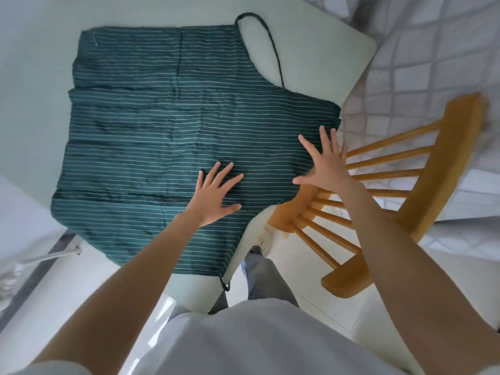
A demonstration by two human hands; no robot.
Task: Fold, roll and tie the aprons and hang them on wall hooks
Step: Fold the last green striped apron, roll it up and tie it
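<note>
Smoothing stage: your left hand (216,193) flat on apron (162,136) (frame centre), right hand (324,163) spread; grip holds nothing. Fold next.

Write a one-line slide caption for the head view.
Both open hands, left hand and right hand, spread over a green striped apron on a white table, beside a wooden chair.

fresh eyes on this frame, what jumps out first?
The dark green striped apron, spread flat over most of the white table, its neck loop lying at the far right corner. Next, both hands: the left hand lies flat on the cloth with fingers spread, the right hand open at the apron's right edge. A yellow wooden chair stands right of the table.
</note>
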